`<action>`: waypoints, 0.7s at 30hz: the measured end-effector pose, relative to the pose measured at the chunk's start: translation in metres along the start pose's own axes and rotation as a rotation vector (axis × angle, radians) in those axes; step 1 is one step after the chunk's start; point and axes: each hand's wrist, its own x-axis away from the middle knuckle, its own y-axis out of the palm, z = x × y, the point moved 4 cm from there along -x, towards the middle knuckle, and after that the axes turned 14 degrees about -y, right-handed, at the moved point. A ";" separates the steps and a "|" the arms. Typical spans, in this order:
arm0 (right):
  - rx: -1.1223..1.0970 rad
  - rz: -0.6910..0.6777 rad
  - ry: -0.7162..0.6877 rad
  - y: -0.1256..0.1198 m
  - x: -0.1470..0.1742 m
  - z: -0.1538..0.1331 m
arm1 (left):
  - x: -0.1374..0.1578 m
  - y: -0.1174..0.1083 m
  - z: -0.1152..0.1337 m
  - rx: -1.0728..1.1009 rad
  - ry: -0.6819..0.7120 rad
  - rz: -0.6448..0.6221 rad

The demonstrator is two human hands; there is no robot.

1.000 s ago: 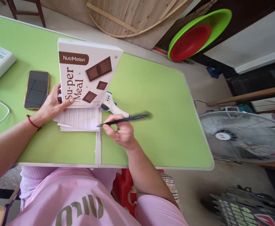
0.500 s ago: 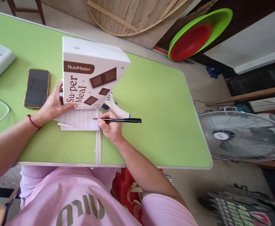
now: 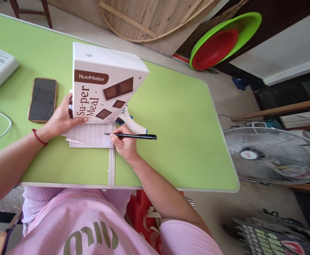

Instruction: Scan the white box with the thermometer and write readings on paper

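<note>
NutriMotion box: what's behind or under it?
Sheets of writing show past the lower edge of the box; a white-and-blue handheld device sticks out by its lower right corner. Anything else behind the box is covered.

The phone (image 3: 42, 100) lies left of the box (image 3: 108, 86).

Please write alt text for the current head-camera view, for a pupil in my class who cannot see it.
A person's right hand holds a slim black pen, its tip at white paper sheets densely covered with writing, while the left hand holds a white cardboard NutriMotion box with brown print. A dark-screened rectangular phone lies on the light-green table.
</note>
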 end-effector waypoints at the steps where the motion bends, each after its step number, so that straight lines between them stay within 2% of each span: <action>1: -0.003 -0.012 0.003 0.000 0.000 0.000 | 0.000 0.000 0.000 -0.006 0.000 -0.001; 14: -0.027 -0.025 -0.005 0.000 0.000 -0.001 | -0.001 0.000 -0.003 -0.018 0.009 -0.001; 21: -0.026 0.043 -0.009 0.000 0.001 0.001 | 0.001 -0.001 0.001 -0.036 0.002 0.007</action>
